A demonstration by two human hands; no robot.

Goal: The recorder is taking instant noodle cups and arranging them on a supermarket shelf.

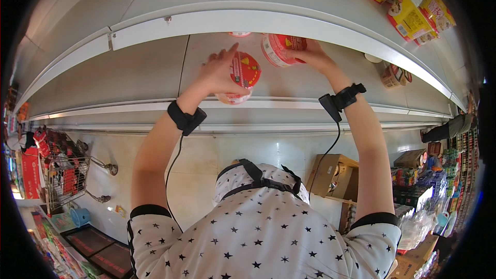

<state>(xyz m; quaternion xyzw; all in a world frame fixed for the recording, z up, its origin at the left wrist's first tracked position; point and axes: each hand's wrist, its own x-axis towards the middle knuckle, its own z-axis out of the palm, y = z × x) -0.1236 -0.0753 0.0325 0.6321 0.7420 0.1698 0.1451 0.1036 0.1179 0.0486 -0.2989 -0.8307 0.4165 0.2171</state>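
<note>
My left hand (217,71) is curled around a red-lidded instant noodle cup (245,70), its thumb across the near side. The cup is tilted, over the front part of a grey metal shelf (147,71). To the right, my right hand (313,56) grips a larger red and white instant noodle bowl (276,51) lying tipped on its side. My thumb rests on the bowl; the upper shelf's edge covers part of it and my fingers. Behind and between them, a further red and white tub (239,34) shows only a sliver.
The upper shelf's white front edge (232,19) spans just above my hands. Yellow noodle cups (410,15) stand at upper right, and brown cups (395,75) on my shelf's right. A loaded shopping cart (66,170) stands left, a cardboard box (333,176) behind me. A person's leg (445,130) shows far right.
</note>
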